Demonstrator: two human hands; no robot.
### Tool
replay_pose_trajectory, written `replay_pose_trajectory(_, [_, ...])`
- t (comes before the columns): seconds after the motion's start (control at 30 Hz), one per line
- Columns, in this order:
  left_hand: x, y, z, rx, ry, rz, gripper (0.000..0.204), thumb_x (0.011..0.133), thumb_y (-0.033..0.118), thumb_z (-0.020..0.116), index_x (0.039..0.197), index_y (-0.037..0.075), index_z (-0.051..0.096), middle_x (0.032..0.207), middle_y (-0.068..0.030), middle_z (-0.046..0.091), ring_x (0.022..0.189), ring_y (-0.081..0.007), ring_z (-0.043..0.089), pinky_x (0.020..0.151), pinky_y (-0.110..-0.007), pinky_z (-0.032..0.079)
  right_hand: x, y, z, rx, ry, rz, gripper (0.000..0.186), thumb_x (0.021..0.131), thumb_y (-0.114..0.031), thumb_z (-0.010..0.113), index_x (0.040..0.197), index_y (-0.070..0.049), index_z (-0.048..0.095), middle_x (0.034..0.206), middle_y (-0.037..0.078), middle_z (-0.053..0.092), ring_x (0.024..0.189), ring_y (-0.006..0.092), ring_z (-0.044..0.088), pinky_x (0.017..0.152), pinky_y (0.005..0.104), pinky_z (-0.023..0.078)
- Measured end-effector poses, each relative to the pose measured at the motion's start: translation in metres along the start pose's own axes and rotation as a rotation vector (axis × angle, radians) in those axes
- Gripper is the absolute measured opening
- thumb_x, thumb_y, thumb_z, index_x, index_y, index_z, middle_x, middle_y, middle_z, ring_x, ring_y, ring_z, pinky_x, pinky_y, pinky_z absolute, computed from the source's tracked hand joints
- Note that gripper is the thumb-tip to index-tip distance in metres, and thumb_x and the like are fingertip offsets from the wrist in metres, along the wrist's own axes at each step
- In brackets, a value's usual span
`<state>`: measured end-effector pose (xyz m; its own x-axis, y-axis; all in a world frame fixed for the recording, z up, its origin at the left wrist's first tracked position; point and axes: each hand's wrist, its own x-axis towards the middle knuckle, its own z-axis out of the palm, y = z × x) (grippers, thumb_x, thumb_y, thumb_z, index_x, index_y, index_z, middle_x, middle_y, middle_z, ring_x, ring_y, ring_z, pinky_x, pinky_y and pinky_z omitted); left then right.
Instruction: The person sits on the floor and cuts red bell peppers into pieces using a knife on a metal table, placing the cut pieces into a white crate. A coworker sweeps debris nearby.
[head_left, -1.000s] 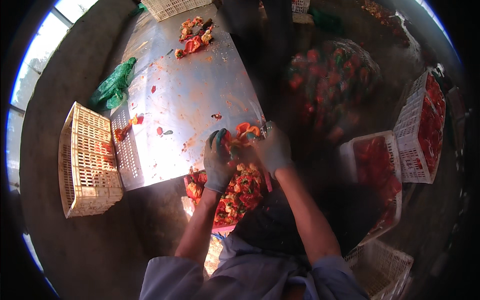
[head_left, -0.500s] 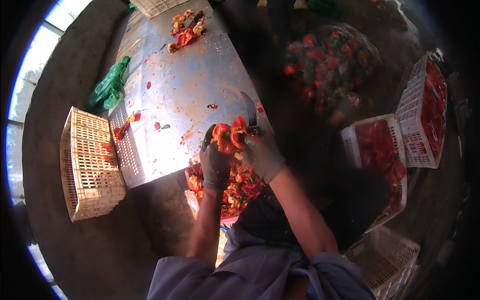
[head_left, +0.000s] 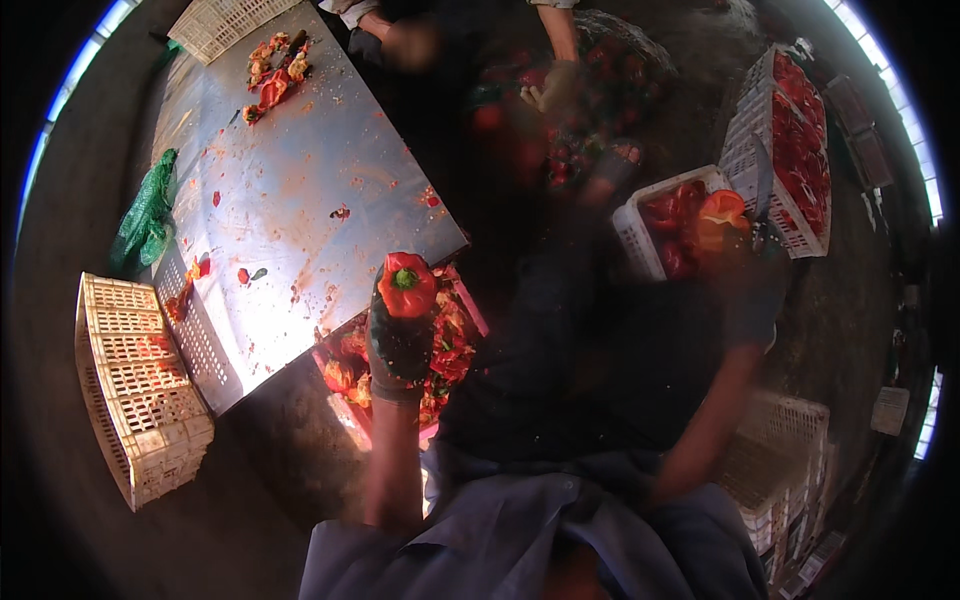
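Observation:
My gloved left hand point(head_left: 398, 350) is closed around a red bell pepper point(head_left: 408, 292), its green stem end facing up. It is just off the metal table's near corner, above a pink-rimmed container point(head_left: 468, 300) of pepper scraps. Out to the right, my right hand point(head_left: 748, 268) is smeared by motion. It grips a knife point(head_left: 764, 180), blade pointing up, together with an orange-red bell pepper piece point(head_left: 722, 220). Both are over the near side of a white crate point(head_left: 636, 240) that holds red pepper pieces.
Scraps dot the metal table point(head_left: 300, 190); a green mesh bag point(head_left: 148, 215) hangs at its left edge beside a cream crate point(head_left: 140, 370). Another crate point(head_left: 745, 130) of red peppers stands far right. A co-worker's gloved hand point(head_left: 550, 88) is over bagged peppers point(head_left: 600, 130). A lower crate point(head_left: 780, 430) stands near right.
My hands have moved apart. The right carried the knife and a pepper piece rightward to the white crate; the left kept a pepper near the table corner. The co-worker's hands came into view.

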<state>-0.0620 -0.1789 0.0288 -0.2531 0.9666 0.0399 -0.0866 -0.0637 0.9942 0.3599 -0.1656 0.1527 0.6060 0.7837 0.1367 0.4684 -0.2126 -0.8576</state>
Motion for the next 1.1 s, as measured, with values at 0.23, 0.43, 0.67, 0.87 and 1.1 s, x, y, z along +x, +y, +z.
replay_pose_trajectory(0.23, [-0.014,0.012,0.021,0.286,-0.112,0.119,0.053,0.109,0.022,0.065,0.154,-0.005,0.056,0.153,-0.0195,0.063,0.129,-0.0278,0.067,0.108,-0.043,0.056,-0.067,-0.046,0.029,-0.062,-0.253,-0.122,0.04,0.1,-0.014,0.079,0.136,0.001,0.068,0.116,0.013,0.076,0.103,0.0219,0.074,0.087,0.0376,0.061])
replay_pose_trajectory(0.43, [-0.035,-0.002,0.028,0.142,-0.245,0.171,0.064,0.112,0.03,0.062,0.164,-0.003,0.047,0.149,-0.0137,0.067,0.134,-0.0218,0.064,0.11,-0.037,0.054,-0.141,-0.05,0.145,0.153,-0.654,-0.203,0.043,0.084,-0.019,0.096,0.112,0.0,0.069,0.093,0.018,0.078,0.086,0.0366,0.079,0.078,0.0444,0.061])
replay_pose_trajectory(0.67, [-0.053,0.025,0.035,0.241,-0.258,0.147,0.06,0.115,0.026,0.061,0.164,-0.002,0.045,0.15,-0.018,0.066,0.134,-0.025,0.066,0.106,-0.038,0.057,-0.148,-0.043,0.156,0.283,-0.76,0.018,0.031,0.084,-0.016,0.093,0.101,0.001,0.073,0.09,0.017,0.079,0.085,0.0335,0.08,0.075,0.0416,0.062])
replay_pose_trajectory(0.87, [-0.055,0.03,0.042,0.236,-0.232,0.095,0.058,0.113,0.026,0.063,0.162,-0.001,0.047,0.143,-0.0168,0.069,0.125,-0.0242,0.07,0.1,-0.037,0.06,-0.139,-0.033,0.155,0.154,-0.837,-0.118,0.024,0.088,-0.011,0.09,0.102,0.001,0.075,0.082,0.01,0.077,0.074,0.0179,0.074,0.07,0.0365,0.06])
replay_pose_trajectory(1.1, [-0.051,0.041,0.024,0.209,-0.3,0.018,0.061,0.098,0.019,0.069,0.154,-0.003,0.058,0.143,-0.0222,0.069,0.131,-0.0323,0.069,0.113,-0.041,0.053,-0.125,-0.042,0.142,0.29,-1.11,0.149,0.019,0.089,-0.008,0.086,0.101,0.001,0.075,0.074,0.005,0.07,0.06,0.0118,0.065,0.053,0.0318,0.052])
